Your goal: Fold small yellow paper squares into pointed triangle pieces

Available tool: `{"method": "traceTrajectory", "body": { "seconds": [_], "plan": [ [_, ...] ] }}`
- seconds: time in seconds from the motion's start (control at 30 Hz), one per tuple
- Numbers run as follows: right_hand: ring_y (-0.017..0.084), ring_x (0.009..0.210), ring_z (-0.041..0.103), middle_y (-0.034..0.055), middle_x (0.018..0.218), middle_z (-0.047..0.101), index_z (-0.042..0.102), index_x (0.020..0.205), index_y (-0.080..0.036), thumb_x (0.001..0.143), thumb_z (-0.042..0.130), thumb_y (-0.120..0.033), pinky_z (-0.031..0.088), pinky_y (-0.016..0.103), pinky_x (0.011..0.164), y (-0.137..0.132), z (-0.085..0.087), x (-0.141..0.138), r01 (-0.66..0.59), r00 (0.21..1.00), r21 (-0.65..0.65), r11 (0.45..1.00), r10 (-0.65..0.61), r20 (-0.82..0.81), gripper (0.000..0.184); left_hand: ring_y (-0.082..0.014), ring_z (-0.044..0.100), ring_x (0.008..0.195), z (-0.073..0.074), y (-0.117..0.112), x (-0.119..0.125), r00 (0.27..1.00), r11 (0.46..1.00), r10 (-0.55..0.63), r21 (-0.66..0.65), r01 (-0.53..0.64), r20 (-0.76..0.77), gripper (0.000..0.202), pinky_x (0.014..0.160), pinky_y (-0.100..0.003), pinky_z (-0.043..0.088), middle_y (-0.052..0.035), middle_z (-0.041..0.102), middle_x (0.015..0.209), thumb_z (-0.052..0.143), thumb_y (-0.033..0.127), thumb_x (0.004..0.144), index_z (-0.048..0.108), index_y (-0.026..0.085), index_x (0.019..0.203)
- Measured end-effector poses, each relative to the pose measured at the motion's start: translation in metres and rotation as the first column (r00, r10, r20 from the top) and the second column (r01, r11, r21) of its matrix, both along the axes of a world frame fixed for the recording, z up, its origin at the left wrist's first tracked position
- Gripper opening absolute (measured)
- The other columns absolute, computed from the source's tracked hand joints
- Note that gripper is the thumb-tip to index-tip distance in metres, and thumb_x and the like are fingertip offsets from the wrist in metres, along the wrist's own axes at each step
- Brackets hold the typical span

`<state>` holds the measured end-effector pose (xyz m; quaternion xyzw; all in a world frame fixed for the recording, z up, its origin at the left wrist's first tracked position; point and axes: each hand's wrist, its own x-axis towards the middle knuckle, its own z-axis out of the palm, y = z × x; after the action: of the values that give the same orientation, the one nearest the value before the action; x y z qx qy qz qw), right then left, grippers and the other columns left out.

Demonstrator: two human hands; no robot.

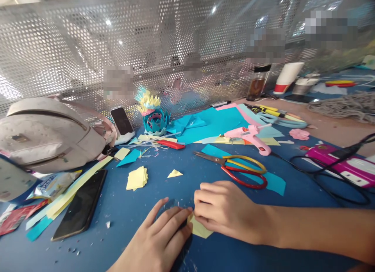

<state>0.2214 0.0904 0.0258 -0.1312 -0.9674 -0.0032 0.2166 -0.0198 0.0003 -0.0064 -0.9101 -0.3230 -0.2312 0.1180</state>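
Right grip: the right hand [225, 209] is curled tight, fingertips pinching the left edge of the yellow paper piece [201, 229]. It is closed on it.
Left grip: the left hand [164, 235] lies flat with its fingers stretched out, tips pressing down right at the piece's left edge. It holds nothing and just pins.
Head view, the piece: it lies on the blue table [131, 209] just in front of the person. Both hands hide most of it, and one corner pokes out below the right hand. I cannot tell how many folds it carries.
Head view, done so far: one small folded triangle [175, 173] lies alone beyond the hands. A paper flower [152, 113] of teal, pink and yellow points stands upright at the back by the mesh wall [88, 49]. I judge the cutting finished for this batch, since the scissors [234, 168] lie set down on a teal sheet [275, 182], apart from both hands.
Head view, left to do: a stack of yellow squares [136, 178] sits unfolded, left of the triangle. I judge the folding to be early: one done, one in hand, a pile waiting.
Head view, gluing: the pink glue gun [250, 138] rests behind the scissors, with neither hand on it.
Head view, around: a black phone [82, 203] and yellow strips [77, 184] lie at left, with a pale bag [47, 133] behind them.
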Motion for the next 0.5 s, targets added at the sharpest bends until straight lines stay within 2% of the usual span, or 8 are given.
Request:
{"method": "traceTrajectory", "body": {
  "seconds": [0.13, 0.3, 0.5],
  "plan": [
    [0.016, 0.073, 0.044, 0.0011, 0.083, 0.063, 0.059, 0.074, -0.019, 0.102, 0.054, -0.025, 0.026, 0.034, 0.062, 0.004, 0.005, 0.002, -0.076, 0.996, -0.019, 0.997, 0.077, 0.047, 0.028, -0.0175, 0.056, 0.131, 0.000, 0.000, 0.000, 0.999, 1.000, 0.009, 0.009, -0.009, -0.038, 0.045, 0.130, -0.045, 0.011, -0.0050, 0.065, 0.139, 0.024, 0.027, 0.114, 0.067, 0.017, 0.122],
    [0.018, 0.071, 0.041, 0.0018, 0.076, 0.059, 0.062, 0.075, -0.018, 0.101, 0.055, -0.024, 0.025, 0.035, 0.061, 0.012, 0.018, 0.007, -0.199, 0.968, -0.007, 0.980, 0.198, 0.156, 0.027, -0.0190, 0.060, 0.128, 0.003, 0.000, -0.001, 0.996, 0.998, -0.006, 0.055, 0.010, -0.088, 0.045, 0.130, -0.046, 0.008, -0.0067, 0.066, 0.137, 0.025, 0.025, 0.113, 0.068, 0.015, 0.123],
    [0.018, 0.070, 0.043, 0.0012, 0.070, 0.058, 0.057, 0.068, -0.018, 0.098, 0.058, -0.020, 0.023, 0.036, 0.060, 0.021, 0.030, 0.012, -0.271, 0.923, -0.126, 0.954, 0.295, 0.249, 0.030, -0.0188, 0.063, 0.124, 0.007, 0.001, -0.001, 0.996, 0.998, -0.007, 0.054, 0.012, -0.091, 0.046, 0.130, -0.047, 0.010, -0.0069, 0.067, 0.138, 0.024, 0.024, 0.113, 0.069, 0.015, 0.122]
  ]
}}
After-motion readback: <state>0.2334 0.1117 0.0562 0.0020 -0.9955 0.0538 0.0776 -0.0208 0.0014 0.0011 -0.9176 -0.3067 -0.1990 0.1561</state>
